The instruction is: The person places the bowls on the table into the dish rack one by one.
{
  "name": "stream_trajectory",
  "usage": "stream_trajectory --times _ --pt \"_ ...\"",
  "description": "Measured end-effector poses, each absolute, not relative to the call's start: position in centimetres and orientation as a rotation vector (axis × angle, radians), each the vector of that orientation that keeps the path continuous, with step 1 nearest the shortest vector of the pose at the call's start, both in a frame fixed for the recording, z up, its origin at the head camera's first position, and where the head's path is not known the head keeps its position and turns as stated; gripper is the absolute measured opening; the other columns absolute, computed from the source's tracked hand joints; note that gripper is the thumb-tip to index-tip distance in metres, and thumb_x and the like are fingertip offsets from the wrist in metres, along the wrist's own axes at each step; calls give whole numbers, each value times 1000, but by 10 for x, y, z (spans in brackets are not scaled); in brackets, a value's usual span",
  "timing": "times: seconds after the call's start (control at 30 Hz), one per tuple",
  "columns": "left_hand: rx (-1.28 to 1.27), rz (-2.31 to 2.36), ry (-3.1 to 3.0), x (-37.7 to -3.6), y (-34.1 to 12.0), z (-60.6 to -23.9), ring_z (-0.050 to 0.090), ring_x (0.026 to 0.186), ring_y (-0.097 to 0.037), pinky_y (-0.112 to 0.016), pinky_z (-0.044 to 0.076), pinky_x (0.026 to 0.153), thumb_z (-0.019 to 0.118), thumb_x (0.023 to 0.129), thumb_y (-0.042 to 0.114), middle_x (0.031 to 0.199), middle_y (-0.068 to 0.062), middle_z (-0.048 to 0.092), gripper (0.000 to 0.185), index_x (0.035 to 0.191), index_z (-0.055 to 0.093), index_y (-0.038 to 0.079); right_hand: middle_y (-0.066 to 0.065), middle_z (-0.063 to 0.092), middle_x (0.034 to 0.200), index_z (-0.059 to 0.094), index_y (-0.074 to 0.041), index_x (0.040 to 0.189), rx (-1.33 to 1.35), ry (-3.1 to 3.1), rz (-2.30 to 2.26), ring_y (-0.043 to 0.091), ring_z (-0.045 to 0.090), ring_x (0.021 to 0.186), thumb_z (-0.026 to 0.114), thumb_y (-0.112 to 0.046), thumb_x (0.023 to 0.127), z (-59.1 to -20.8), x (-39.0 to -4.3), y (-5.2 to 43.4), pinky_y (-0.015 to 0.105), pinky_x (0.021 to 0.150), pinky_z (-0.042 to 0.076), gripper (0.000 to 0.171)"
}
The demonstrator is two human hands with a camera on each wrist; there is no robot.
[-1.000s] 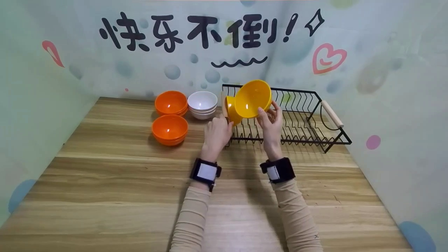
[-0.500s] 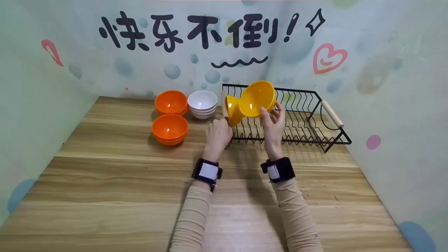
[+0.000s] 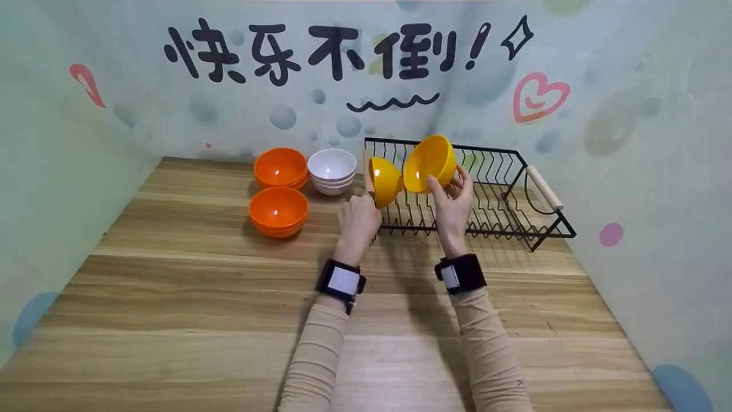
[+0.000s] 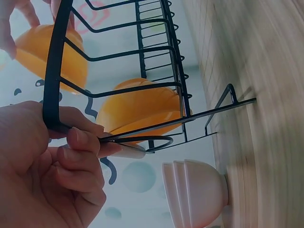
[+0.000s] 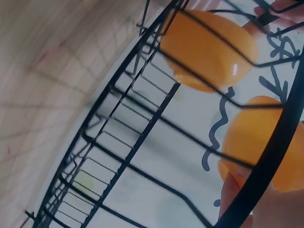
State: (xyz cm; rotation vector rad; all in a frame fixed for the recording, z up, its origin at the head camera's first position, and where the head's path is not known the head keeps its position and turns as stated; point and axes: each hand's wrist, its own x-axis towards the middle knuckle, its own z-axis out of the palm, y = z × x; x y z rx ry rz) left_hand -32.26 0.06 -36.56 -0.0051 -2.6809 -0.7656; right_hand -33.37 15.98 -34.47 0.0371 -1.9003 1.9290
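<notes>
My right hand point(image 3: 453, 213) pinches a yellow bowl point(image 3: 426, 164) by its rim, thumb at the front and fingers behind. This bowl is tilted, its mouth facing left, over the black wire dish rack point(image 3: 549, 233). A second yellow bowl point(image 3: 386, 183) stands on edge in the rack's left end, beside the wooden handle point(image 3: 369, 170). With curled fingers, my left hand point(image 3: 358, 223) grips the rack's front left corner; the left wrist view shows the fingers point(image 4: 80, 161) around the frame near the handle. In the right wrist view, the rack's wires cross in front of both yellow bowls.
Left of the rack stand a stack of white bowls point(image 3: 331, 166) and two stacks of orange bowls, one behind point(image 3: 280, 167) and one in front point(image 3: 278, 212). Another wooden handle point(image 3: 543, 187) is at the rack's right end. A printed backdrop point(image 3: 229, 126) rises behind the table.
My right hand has shifted right with its yellow bowl and turned it more sideways, opening a view of the bowl in the rack. The left hand keeps its place on the corner.
</notes>
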Motion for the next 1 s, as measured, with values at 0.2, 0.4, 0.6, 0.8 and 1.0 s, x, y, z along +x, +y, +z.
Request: stream_trajectory --times 0.2,0.4,0.6,0.8,1.0 --pt "5 -774 -2692 -323 0 -365 67 77 -34 -43 53 65 54 89 10 85 -17 70 18 94 68 1 14 48 124 33 -14 144 -1 -2079 1759 22 56 113 68 -30 86 -333 -346 162 31 95 49 69" --pt "15 -777 -2713 -323 0 -364 67 75 -32 -41 53 63 53 89 9 82 -16 69 17 86 68 0 15 47 118 39 -12 140 30 -2181 1589 22 57 101 70 -31 84 -328 -361 158 28 82 53 67" --pt "9 -762 -2704 -323 0 -365 67 74 -32 -41 52 64 53 89 8 81 -16 69 17 87 68 0 18 42 124 41 -10 138 95 -2269 1426 25 54 106 70 -28 82 -333 -373 148 31 85 54 66" --pt "2 -781 -2701 -323 0 -365 67 76 -33 -42 53 65 53 89 8 84 -17 70 18 91 68 -1 20 42 124 42 -12 139 91 -2345 1271 28 52 107 71 -33 81 -341 -378 142 38 89 52 68" --pt "-8 -786 -2716 -323 0 -365 67 77 -31 -40 53 66 53 90 10 86 -15 70 19 97 68 1 21 44 126 43 -9 140 110 -2400 1147 31 54 107 71 -34 80 -351 -381 140 40 89 52 70"
